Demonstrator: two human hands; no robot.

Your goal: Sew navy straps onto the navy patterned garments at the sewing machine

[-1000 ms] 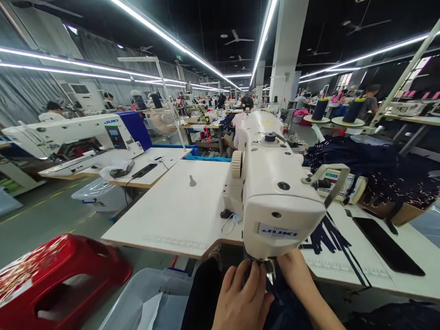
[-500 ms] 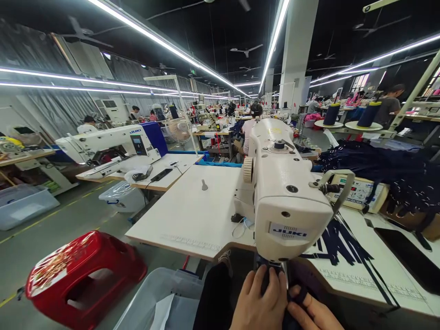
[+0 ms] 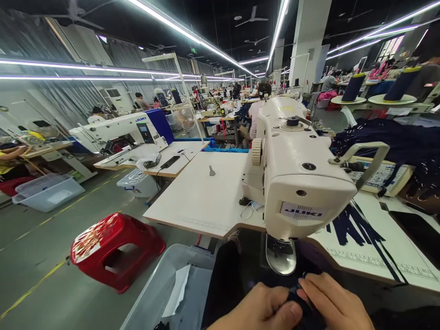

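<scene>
Below the head of a white JUKI sewing machine (image 3: 302,183), my left hand (image 3: 263,307) and my right hand (image 3: 335,300) are close together. Between them is a dark navy fabric piece (image 3: 297,293), partly covered by my fingers. The left thumb and curled fingers pinch it from the left, while the right fingers close on its other side. A shiny rounded metal plate (image 3: 282,261) shows under the machine head, just beyond my hands. Cut navy straps (image 3: 357,224) lie on the white table to the right.
The machine table (image 3: 192,192) stretches left, with a small grey key-shaped piece (image 3: 211,171) on it. A clear plastic bin (image 3: 172,284) and a red stool (image 3: 117,247) stand lower left. At right are a control box (image 3: 388,174), a dark phone-like slab (image 3: 415,233) and piled navy straps (image 3: 378,137).
Both hands have drawn back from under the machine head toward me with the navy fabric piece, uncovering the metal plate. The view has shifted, so the machine appears farther right.
</scene>
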